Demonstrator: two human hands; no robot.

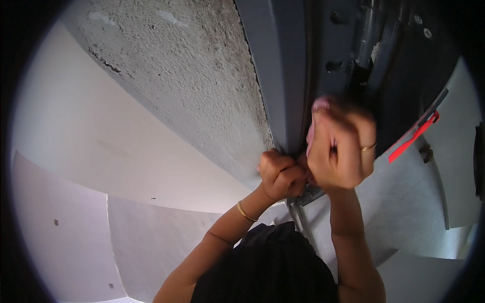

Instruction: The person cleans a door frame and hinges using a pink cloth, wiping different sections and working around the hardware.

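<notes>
My right hand (343, 147), blurred and wearing a ring, is closed around a piece of pink cloth (310, 137), of which only an edge shows at the thumb side. It is in front of the dark grey metal door frame (291, 75), near the hinge side. Lower and to its left, my left hand (282, 174) is curled against the lower visible part of the frame, beside the rough plaster edge. What its fingers hold, if anything, is hidden. A bracelet (247, 212) circles the left wrist.
Bare rough plaster (197, 68) borders the frame on the left, then a smooth white wall (125, 140). At the top right are a metal hinge (367, 34) and the dark door (409, 72). A red ribbon (415, 138) hangs at the door's edge.
</notes>
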